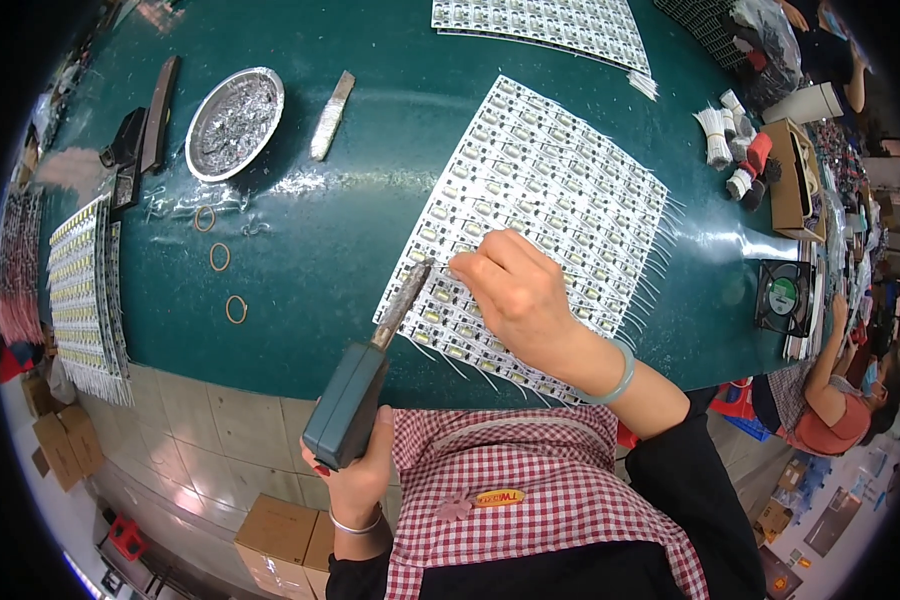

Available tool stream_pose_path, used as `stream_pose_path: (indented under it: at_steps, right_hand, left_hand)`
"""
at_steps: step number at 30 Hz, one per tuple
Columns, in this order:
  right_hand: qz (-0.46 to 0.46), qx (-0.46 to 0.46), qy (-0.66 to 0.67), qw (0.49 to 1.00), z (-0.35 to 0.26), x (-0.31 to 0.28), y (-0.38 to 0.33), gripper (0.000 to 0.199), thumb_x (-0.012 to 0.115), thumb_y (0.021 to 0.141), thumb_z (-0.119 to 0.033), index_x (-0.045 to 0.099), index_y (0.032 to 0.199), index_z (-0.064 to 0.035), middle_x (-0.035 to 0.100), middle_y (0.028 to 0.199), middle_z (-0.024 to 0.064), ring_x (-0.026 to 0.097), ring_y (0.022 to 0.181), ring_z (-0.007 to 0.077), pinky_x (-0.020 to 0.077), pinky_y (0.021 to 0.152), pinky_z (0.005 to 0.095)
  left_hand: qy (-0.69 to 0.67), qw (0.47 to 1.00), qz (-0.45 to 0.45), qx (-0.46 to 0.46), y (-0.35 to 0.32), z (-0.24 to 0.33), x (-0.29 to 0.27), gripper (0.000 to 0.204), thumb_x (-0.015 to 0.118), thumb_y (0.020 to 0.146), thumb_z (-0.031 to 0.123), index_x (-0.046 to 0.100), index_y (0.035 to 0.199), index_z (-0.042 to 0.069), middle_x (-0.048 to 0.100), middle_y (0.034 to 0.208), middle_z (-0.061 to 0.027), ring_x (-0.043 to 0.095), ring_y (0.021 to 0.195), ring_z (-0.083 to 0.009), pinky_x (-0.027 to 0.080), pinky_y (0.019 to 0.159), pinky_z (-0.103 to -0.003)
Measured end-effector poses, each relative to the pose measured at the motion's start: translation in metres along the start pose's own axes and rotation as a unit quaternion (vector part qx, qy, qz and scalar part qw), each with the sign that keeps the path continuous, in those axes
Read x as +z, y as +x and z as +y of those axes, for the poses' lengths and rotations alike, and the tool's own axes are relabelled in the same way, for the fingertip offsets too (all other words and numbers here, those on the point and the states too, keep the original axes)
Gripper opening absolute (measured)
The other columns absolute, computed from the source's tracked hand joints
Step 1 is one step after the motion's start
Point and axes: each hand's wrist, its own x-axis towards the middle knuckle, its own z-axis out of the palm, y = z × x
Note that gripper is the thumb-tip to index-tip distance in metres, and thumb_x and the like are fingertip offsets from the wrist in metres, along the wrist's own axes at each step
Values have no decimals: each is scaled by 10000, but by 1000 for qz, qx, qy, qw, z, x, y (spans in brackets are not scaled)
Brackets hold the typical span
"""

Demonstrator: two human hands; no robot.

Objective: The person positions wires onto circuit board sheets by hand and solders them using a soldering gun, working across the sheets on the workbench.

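Soldering iron [370,360]: gripped in the left hand, its dark teal handle hanging off the near edge of the counter, its metal tip reaching up onto the near left corner of the strip panel.
Left hand [355,478]: fingers wrapped right round the base of the handle, fully closed on it, a thin bangle at the wrist.
Right hand [515,295]: lying on the strip panel, fingers curled and pinched together just beside the iron's tip; what sits between the fingertips is too small to tell. Pale green bangle on the wrist.
Strip panel [560,190]: big white sheet of light strips, lying tilted in the middle of the counter, thin wire tails fringing its right and near edges.
Counter [370,190]: dark green top, shiny, with a few silvery splashes left of centre.
Round metal dish [235,122]: towards the far left, filled with grey metal scraps.
Metal bar [331,115]: just right of the dish, lying at an angle.
Rubber bands [220,257]: three loops in a loose line on the left part of the counter, below the dish.
Stacked strip sheets [85,290]: piled at the left edge, wire ends hanging over the near side.
Second panel [540,22]: at the far edge, well apart from the hands.
Wire bundles [732,140]: white bunches at the right edge, beside a cardboard box [790,175].
Small fan [785,295]: black, at the near right corner.
Another person [840,400]: seated past the right edge, arm resting on the counter.
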Motion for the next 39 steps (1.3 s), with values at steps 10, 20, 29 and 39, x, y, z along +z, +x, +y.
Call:
stream_pose_path:
  at_steps: [10, 20, 29, 39]
  right_hand:
    - [-4, -7, -13, 1000, -1, 1, -2, 196, 633, 718, 61, 648, 895, -22, 502, 777, 74, 539, 700, 224, 462, 565, 343]
    - [-7, -2, -11, 1000, -1, 0, -2, 191, 632, 715, 51, 649, 890, -24, 506, 781, 76, 544, 706, 231, 469, 574, 350]
    - [29, -13, -24, 999, -18, -12, -1, 150, 701, 741, 40, 654, 869, -24, 505, 743, 70, 535, 669, 237, 410, 575, 355]
    - [21, -26, -16, 999, -13, 4, -9, 164, 747, 738, 38, 667, 870, -17, 517, 706, 70, 539, 637, 236, 400, 556, 361]
  left_hand:
    - [39, 998, 15, -46, 3, 9, 1, 208, 783, 785, 57, 701, 953, -35, 712, 878, -125, 678, 719, -199, 516, 652, -291]
    - [-57, 998, 16, -11, -2, -5, -2, 358, 685, 830, -115, 631, 1177, -46, 668, 950, -81, 545, 609, -83, 415, 508, -215]
    - [-43, 999, 11, 10, -1, -6, -2, 403, 695, 825, -107, 628, 1215, -38, 667, 981, -86, 538, 620, -80, 410, 512, -212]
    - [-43, 999, 2, 15, -2, -9, -4, 360, 703, 833, -88, 644, 1185, -43, 662, 948, -76, 546, 628, -82, 413, 522, -213]
